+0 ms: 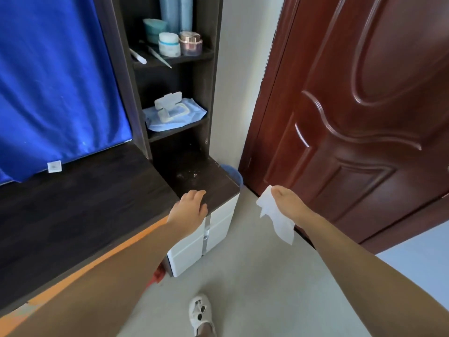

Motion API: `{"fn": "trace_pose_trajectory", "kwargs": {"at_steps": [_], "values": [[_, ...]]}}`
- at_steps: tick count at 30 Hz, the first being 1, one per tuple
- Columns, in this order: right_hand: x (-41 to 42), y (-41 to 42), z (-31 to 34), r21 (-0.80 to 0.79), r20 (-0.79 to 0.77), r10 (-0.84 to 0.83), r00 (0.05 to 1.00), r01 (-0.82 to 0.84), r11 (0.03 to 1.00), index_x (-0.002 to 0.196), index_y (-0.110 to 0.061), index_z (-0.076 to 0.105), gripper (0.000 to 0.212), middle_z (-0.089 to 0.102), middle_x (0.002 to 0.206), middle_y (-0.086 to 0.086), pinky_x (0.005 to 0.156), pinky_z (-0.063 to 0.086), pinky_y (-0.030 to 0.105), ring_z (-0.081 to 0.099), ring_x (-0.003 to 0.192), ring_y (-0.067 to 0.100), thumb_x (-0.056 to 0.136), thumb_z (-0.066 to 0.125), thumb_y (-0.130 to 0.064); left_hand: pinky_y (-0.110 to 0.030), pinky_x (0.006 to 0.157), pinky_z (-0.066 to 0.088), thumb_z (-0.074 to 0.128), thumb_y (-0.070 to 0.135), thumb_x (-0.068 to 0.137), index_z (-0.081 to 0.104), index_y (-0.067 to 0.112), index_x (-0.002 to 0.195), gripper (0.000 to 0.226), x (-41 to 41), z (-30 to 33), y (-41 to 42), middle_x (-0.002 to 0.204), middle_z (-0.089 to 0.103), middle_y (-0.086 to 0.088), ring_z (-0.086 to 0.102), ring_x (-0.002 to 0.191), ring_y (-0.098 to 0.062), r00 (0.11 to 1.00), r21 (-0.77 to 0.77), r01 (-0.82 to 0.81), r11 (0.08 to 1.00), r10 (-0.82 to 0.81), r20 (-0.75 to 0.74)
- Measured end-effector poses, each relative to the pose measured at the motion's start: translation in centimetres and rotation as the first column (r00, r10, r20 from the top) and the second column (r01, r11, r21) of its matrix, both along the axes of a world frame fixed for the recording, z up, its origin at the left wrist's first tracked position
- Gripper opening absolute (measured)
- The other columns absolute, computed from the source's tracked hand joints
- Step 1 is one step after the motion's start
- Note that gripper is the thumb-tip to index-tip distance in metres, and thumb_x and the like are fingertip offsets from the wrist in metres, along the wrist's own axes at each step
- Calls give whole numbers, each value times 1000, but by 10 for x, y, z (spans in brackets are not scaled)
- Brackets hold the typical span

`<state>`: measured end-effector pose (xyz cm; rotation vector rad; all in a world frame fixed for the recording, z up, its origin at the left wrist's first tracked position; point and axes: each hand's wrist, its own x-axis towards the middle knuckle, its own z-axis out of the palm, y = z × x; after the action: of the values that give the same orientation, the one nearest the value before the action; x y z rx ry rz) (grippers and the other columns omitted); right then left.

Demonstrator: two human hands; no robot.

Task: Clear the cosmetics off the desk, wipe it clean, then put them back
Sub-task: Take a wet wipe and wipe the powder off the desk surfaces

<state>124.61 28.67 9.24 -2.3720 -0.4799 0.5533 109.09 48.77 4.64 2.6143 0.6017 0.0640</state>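
Observation:
The dark wooden desk (80,210) has nothing standing on its top. My left hand (190,209) rests on its front right edge, fingers apart, holding nothing. My right hand (288,203) hangs past the desk's right end, above the floor, pinching a crumpled white wipe (274,215). The cosmetics stand on the upper shelf (194,58): a white jar (169,44), a pink jar with a gold lid (191,43), a teal jar (154,29), tall pale blue bottles (176,10) and two thin tools (155,57). An open pack of wet wipes (173,111) lies on the shelf below.
A blue cloth (53,81) hangs behind the desk. A white drawer unit (206,239) sits under its right end. A blue bin (234,175) peeks out behind the desk corner. A dark red door (352,105) stands at the right. My white shoe (200,312) is on the grey floor.

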Motion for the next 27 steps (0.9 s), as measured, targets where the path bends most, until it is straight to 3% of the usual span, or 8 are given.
{"fn": "trace_pose_trajectory", "kwargs": {"at_steps": [8,13,18,22,24,25,26,27], "values": [[109,29,-47,-124,-89,0,996,-11,992,103,2,58,34,57,96,11,76,37,27,51,90,22,97,31,-17,-38,103,38,34,29,97,31,17,140,44,94,-76,12,143,35,-5,37,129,-23,987,-215,-99,972,68,-147],[156,72,-86,-140,-194,-11,981,-16,990,104,0,61,33,63,104,18,80,44,35,57,95,30,94,33,-14,-39,103,37,33,32,97,34,18,139,44,121,-108,23,141,39,-4,38,127,-23,953,-311,-255,915,184,-238],[191,139,-126,-207,-210,107,972,-151,966,114,1,55,36,56,118,25,76,33,29,52,103,31,99,30,-19,-37,103,36,35,29,98,35,15,139,43,125,-140,37,141,38,-6,37,128,-23,869,-299,-480,824,400,-292],[206,187,-160,-43,-61,349,935,-352,935,110,-3,57,33,58,99,17,68,37,19,55,95,29,100,32,-21,-35,100,38,37,26,97,37,11,138,43,134,-166,33,145,33,-7,37,128,-24,747,-176,-655,735,594,-298],[197,195,-187,-18,71,620,781,-621,784,121,-4,57,42,62,110,17,87,41,17,58,105,28,100,31,-30,-39,102,37,43,23,95,42,8,135,42,138,-181,30,144,37,-11,39,128,-29,675,-128,-728,673,674,-299],[190,192,-207,-72,56,779,625,-776,627,128,-5,52,55,58,126,17,103,38,28,51,121,28,99,23,-42,-42,102,38,45,21,93,47,6,131,40,140,-190,28,141,41,-15,42,125,-33,646,-107,-756,646,708,-284],[184,185,-229,-183,50,905,423,-887,424,136,-8,43,67,47,141,16,114,25,36,37,135,28,96,11,-51,-47,100,41,46,20,91,52,3,125,39,141,-200,26,136,46,-19,47,120,-38,632,-84,-768,635,730,-258],[183,175,-250,-315,42,968,248,-916,249,141,-12,35,71,36,149,13,118,13,41,24,141,27,94,4,-54,-51,96,44,44,21,89,55,0,120,39,142,-208,24,131,50,-22,51,115,-42,628,-59,-771,634,744,-229]]}}
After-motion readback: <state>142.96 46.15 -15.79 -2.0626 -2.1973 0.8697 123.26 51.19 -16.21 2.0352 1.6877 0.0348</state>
